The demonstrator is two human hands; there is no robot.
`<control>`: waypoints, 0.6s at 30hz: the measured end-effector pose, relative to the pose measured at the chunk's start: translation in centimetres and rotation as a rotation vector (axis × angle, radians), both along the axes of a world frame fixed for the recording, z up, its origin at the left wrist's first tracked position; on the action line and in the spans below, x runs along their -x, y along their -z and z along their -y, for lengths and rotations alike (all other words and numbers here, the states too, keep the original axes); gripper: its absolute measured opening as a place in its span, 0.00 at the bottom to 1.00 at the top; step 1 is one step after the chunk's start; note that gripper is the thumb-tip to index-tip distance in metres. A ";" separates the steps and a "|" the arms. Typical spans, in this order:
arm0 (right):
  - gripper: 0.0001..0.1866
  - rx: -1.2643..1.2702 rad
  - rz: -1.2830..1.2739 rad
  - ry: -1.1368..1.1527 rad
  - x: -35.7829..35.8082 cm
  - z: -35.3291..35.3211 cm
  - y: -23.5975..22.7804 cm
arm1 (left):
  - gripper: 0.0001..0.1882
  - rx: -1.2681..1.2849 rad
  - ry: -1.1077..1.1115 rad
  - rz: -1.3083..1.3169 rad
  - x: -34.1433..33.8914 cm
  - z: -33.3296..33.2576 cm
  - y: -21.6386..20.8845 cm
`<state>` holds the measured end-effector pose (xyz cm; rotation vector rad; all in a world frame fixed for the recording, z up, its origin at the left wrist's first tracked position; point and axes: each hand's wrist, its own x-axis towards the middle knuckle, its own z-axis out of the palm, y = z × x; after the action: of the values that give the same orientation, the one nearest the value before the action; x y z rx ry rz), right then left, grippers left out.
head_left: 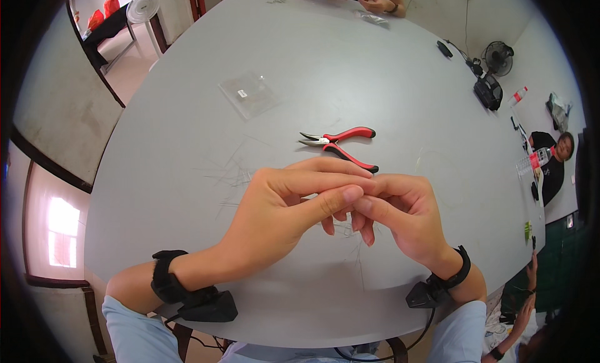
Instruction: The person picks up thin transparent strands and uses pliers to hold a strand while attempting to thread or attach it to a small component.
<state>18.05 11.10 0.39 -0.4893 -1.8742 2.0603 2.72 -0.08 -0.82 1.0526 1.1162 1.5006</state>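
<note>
Above the grey table, my left hand and my right hand meet, thumbs and fingertips pressed together. Both are closed in a pinch; whatever lies between the fingertips is too small or hidden to make out. Just beyond them lies a pair of bent-nose pliers with red and black handles, jaws slightly apart and pointing left. Thin metal wire pieces are scattered to the left of my hands, and more show below my fingers. Farther back is a clear plastic bag with a small white label.
Another person's hands work at the far edge, near a clear packet and a small pile of thin pieces. A black pouch, a fan and bottles stand along the right. Black devices strap to my wrists, with cables.
</note>
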 end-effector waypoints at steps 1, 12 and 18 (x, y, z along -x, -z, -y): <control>0.08 0.000 0.002 0.001 0.0 0.0 0.1 | 0.12 0.004 0.004 0.001 0.1 0.0 0.0; 0.07 -0.024 -0.016 -0.009 0.0 0.0 0.2 | 0.12 0.033 0.017 0.022 -0.1 0.1 -0.1; 0.06 -0.046 -0.007 0.018 0.2 0.3 -0.1 | 0.13 0.015 -0.045 -0.041 -0.1 0.1 -0.1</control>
<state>17.84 10.80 0.52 -0.4851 -1.9010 2.0002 2.80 -0.15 -0.76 1.0580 1.1856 1.5095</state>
